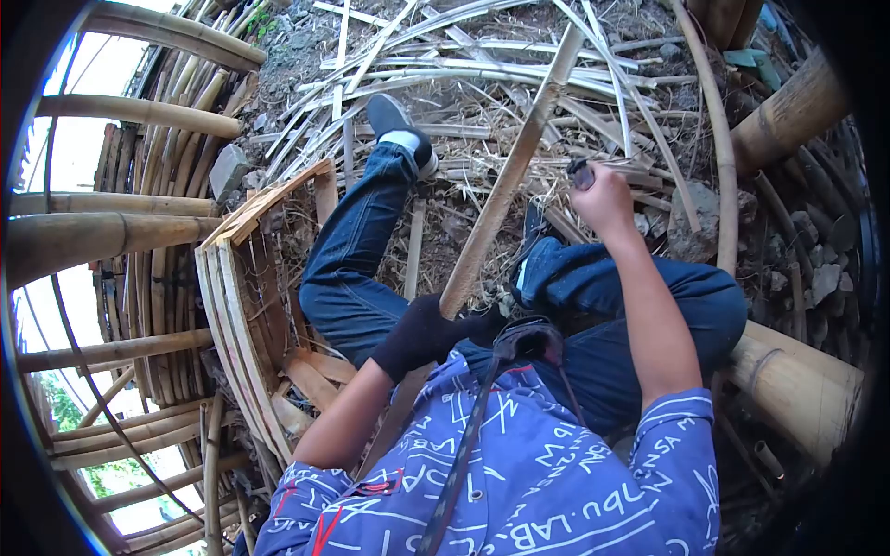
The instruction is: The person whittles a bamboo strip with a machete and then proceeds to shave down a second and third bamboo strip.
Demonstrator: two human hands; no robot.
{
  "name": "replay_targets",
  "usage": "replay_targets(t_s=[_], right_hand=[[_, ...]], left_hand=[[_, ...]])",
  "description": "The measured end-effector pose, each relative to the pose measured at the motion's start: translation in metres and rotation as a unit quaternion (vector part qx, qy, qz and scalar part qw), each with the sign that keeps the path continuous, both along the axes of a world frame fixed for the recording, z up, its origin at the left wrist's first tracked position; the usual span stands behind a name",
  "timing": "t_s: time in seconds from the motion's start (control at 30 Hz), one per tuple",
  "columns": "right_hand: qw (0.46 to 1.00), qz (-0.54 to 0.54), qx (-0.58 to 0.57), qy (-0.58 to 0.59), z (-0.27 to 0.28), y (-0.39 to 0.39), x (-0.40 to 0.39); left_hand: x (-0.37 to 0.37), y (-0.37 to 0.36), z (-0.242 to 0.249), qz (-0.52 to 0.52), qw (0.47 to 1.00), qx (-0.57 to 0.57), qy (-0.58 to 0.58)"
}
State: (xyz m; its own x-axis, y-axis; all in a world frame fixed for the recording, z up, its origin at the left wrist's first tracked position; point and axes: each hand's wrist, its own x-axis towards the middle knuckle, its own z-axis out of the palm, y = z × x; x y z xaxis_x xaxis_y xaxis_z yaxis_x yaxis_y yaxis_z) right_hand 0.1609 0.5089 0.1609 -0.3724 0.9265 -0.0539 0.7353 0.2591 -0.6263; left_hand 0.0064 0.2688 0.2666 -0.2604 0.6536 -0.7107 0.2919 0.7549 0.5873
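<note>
In the head view my left hand (428,335), in a black glove, is wrapped around a long split bamboo strip (505,181). The strip slants from beside my lap up over the ground, its far end near the top. My bare right hand (604,199) is closed on a tool with a dark handle (581,174), held above my bent knee to the right of the strip. Only the dark butt end shows clearly; I cannot make out the rest of the tool.
Loose bamboo slivers (445,69) litter the ground ahead. A wooden crate (227,269) stands left, beside bamboo poles (120,227). Thick bamboo culms (797,389) and broken stones (695,222) lie right. My outstretched leg (362,241) is between crate and strip.
</note>
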Motion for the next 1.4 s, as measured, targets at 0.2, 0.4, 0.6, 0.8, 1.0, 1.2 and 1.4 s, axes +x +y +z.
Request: replay_targets(t_s=[0.2, 0.4, 0.6, 0.8, 1.0, 1.2, 1.4], right_hand=[[0.999, 0.034, 0.013, 0.019, 0.004, -0.006, -0.001], [0.995, 0.095, 0.007, 0.01, 0.004, -0.016, -0.005], [0.985, 0.164, -0.042, -0.016, -0.021, -0.034, -0.013], [0.955, 0.263, -0.031, -0.134, -0.04, -0.05, -0.009], [0.928, 0.311, -0.008, -0.206, -0.046, -0.046, -0.007], [0.945, 0.281, -0.026, -0.165, -0.058, -0.047, -0.003], [0.947, 0.275, -0.012, -0.167, -0.048, -0.047, 0.002]], left_hand=[[-0.027, -0.046, -0.039, 0.039, 0.994, 0.006, -0.103], [-0.03, -0.094, -0.046, 0.056, 0.994, -0.028, -0.093], [-0.034, -0.116, -0.059, 0.02, 0.994, -0.058, -0.09], [-0.042, -0.09, -0.066, -0.044, 0.974, -0.167, -0.149], [-0.022, -0.061, -0.057, -0.12, 0.989, -0.084, 0.025], [-0.018, -0.011, -0.11, -0.13, 0.983, 0.026, 0.127], [-0.004, 0.027, -0.164, -0.103, 0.979, 0.029, 0.176]])
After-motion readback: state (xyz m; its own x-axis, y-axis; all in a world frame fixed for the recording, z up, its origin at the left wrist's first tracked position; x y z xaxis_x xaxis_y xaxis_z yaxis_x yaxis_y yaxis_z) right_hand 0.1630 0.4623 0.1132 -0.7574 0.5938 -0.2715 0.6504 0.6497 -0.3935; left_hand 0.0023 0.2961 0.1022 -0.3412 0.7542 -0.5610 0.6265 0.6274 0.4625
